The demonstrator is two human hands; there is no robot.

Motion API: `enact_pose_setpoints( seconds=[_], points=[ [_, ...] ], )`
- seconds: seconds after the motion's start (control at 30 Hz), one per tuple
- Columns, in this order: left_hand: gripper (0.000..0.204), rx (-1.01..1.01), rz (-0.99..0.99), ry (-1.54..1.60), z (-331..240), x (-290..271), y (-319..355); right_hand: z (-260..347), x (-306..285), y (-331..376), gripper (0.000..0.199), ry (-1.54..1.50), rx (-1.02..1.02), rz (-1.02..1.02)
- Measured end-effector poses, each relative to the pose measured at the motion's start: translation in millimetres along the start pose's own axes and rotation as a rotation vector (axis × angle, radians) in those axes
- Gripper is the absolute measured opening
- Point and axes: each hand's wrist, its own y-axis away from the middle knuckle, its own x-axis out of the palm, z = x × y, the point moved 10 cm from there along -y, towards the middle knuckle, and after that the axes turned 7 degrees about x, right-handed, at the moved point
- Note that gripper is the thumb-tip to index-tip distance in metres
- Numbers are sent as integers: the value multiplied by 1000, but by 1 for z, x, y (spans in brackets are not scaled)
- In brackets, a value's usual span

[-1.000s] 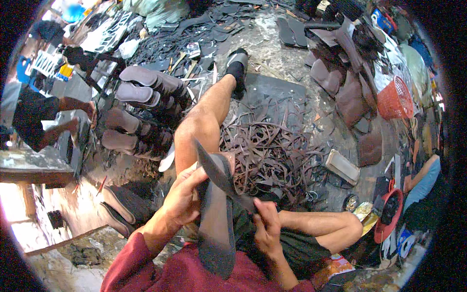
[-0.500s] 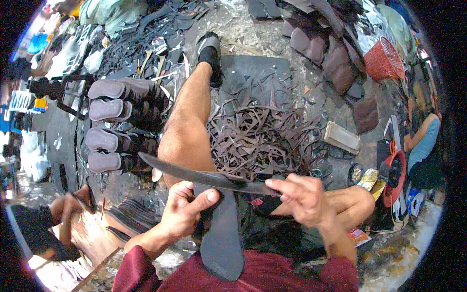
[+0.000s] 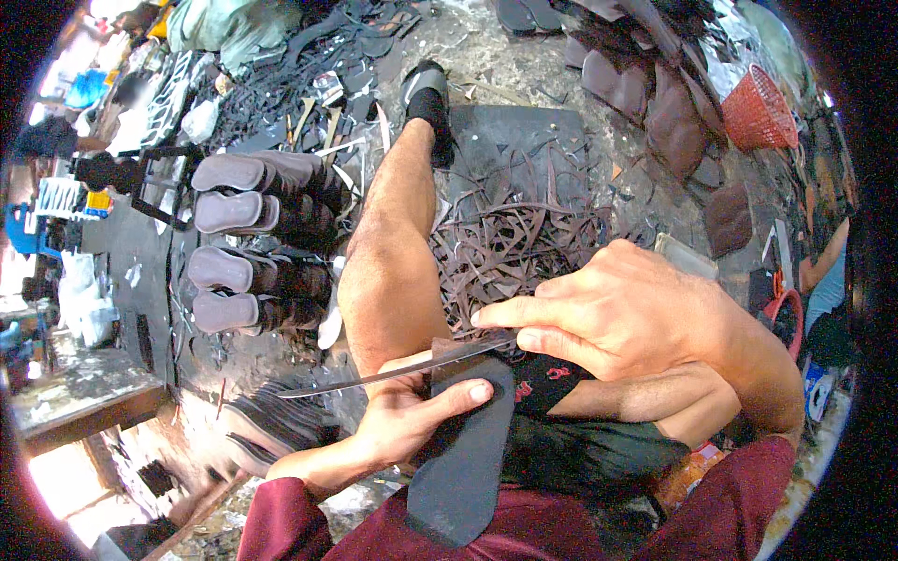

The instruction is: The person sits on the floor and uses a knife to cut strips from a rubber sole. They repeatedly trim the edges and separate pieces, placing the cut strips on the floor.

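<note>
Scrap strips (image 3: pixel 524 234) are lying beyond your left hand (image 3: pixel 407 413), which is pinching a dark sole (image 3: pixel 458 458) stretching toward you; your right hand (image 3: pixel 636 313) is gripping a knife (image 3: pixel 468 352) across its far end.

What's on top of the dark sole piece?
A knife crosses over the sole piece near its far end, and the left thumb lies on its upper face. What the knife and thumb cover, and the piece's underside, cannot be seen.

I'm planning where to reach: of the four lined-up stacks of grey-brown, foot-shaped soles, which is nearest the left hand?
The lowest grey-brown sole stack in the picture; the other three stacks lie higher up, farther from the left hand.
</note>
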Motion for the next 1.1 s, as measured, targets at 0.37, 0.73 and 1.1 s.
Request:
enact_pose_setpoints(
  seconds=[0.37, 0.73, 1.1],
  points=[
    [94, 346, 353, 101, -9, 71, -21, -59, 20, 145, 40, -1025, 382, -704],
    [40, 364, -155, 837, -43, 112, -61, -37, 123, 198, 42, -313, 433, -1388],
    [37, 397, -185, 584, 22, 68, -42, -25, 119, 209, 39, -256, 502, -1105]
  ],
)
